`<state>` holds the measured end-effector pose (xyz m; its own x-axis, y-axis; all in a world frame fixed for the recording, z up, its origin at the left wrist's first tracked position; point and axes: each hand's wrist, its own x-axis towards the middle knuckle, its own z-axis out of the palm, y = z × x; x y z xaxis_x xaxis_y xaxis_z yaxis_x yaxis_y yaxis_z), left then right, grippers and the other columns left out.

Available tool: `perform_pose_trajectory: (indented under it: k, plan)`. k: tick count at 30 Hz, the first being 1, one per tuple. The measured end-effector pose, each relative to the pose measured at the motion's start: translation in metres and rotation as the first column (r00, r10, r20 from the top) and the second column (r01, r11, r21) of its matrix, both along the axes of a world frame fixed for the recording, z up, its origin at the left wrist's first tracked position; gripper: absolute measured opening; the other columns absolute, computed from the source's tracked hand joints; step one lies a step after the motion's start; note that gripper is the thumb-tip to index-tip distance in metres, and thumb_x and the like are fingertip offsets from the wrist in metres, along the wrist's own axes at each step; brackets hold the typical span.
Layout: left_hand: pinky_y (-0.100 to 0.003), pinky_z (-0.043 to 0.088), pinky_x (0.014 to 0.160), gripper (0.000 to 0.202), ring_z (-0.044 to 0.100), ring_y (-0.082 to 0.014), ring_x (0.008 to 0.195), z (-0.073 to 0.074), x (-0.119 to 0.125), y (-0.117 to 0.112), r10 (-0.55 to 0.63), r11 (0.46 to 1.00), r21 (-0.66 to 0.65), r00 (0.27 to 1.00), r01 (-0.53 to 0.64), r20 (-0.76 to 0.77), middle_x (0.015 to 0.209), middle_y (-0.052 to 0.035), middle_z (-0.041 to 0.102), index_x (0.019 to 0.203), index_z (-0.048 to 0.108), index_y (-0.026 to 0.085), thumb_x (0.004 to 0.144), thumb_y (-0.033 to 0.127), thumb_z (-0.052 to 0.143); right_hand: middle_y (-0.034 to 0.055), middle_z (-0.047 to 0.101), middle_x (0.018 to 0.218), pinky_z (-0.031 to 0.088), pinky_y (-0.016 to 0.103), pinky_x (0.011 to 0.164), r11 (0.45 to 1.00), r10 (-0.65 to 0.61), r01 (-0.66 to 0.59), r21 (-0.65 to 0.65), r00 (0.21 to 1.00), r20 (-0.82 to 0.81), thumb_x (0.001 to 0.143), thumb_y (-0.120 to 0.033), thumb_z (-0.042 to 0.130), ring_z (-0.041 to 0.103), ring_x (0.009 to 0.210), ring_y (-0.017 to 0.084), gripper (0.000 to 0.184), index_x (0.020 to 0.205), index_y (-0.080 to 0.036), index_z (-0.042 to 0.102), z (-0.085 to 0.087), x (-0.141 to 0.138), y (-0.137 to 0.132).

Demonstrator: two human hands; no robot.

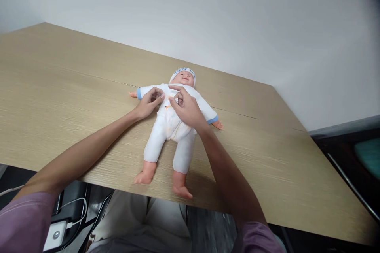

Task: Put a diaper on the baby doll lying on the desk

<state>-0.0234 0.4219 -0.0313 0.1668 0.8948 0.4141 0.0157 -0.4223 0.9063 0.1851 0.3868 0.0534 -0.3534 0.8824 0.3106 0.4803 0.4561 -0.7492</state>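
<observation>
A baby doll (185,158) lies on its back on the wooden table, head away from me, in a white outfit with blue cuffs and a white cap (181,70) with blue lettering. Around its hips, over the white trousers, sits a diaper (175,124) with orange and yellow marks. My left hand (148,103) is at the doll's chest and waist on the left, thumb and curled fingertips together; what they pinch, if anything, is hidden. Over the right of the belly is my right hand (188,107), its index finger stretched out and apart from the thumb.
The light wooden table (74,122) meets a pale wall (178,12) behind. At lower left, below the table edge, a white charger (56,235) with a cable rests on a black chair. A dark object (347,158) stands beyond the table's right edge.
</observation>
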Motion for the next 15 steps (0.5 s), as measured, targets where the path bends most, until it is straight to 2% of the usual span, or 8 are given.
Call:
perform_pose_trajectory:
  k: [3,7,9,12,15]
  plan:
    - [-0.034,0.05,0.086,0.04,0.06,-0.0184,0.091,-0.001,0.005,-0.004,0.131,0.99,0.065,0.99,-0.128,-0.056,0.111,-0.0055,0.068,0.117,0.065,0.022,0.106,0.06,0.07,-0.0051,0.061,0.082,0.044,0.031,0.072,1.0,0.005,-0.005,0.007,1.0,0.014,0.104,-0.029,0.062,0.051,0.069,0.016,0.047,0.151,-0.021,0.062,0.001,0.001,0.0]
    - [-0.037,0.053,0.091,0.032,0.063,-0.0198,0.097,0.002,0.011,-0.018,0.355,0.918,0.227,0.929,-0.325,-0.105,0.124,-0.0083,0.071,0.126,0.064,0.024,0.112,0.052,0.063,-0.0058,0.061,0.08,0.048,0.032,0.076,0.999,-0.026,0.025,0.045,0.999,0.029,0.103,-0.022,0.063,0.051,0.07,0.017,0.057,0.159,-0.019,0.052,-0.005,-0.001,0.0]
    - [-0.04,0.054,0.094,0.03,0.064,-0.0212,0.099,0.005,0.013,-0.025,0.371,0.897,0.312,0.917,-0.312,-0.148,0.123,-0.0085,0.073,0.125,0.065,0.024,0.113,0.052,0.062,-0.0059,0.058,0.081,0.05,0.033,0.078,0.996,-0.045,0.044,0.079,0.999,0.02,0.101,-0.016,0.064,0.053,0.072,0.017,0.061,0.16,-0.02,0.05,-0.01,-0.003,0.002]
    - [-0.044,0.053,0.101,0.027,0.066,-0.0236,0.103,0.009,0.013,-0.029,0.322,0.898,0.389,0.911,-0.208,-0.256,0.117,-0.0079,0.076,0.118,0.07,0.025,0.116,0.049,0.058,-0.0052,0.054,0.084,0.052,0.034,0.081,0.981,-0.088,0.088,0.171,0.996,-0.003,0.094,-0.005,0.059,0.055,0.077,0.018,0.063,0.155,-0.023,0.054,-0.017,-0.005,0.008]
    - [-0.049,0.049,0.113,0.029,0.067,-0.0271,0.121,0.015,0.011,-0.031,0.324,0.887,0.433,0.886,-0.162,-0.332,0.128,-0.009,0.077,0.125,0.073,0.025,0.118,0.046,0.054,-0.0007,0.058,0.091,0.055,0.038,0.09,0.939,-0.166,0.167,0.301,0.986,-0.03,0.092,0.0,0.05,0.058,0.086,0.021,0.057,0.142,-0.024,0.063,-0.016,-0.005,0.006]
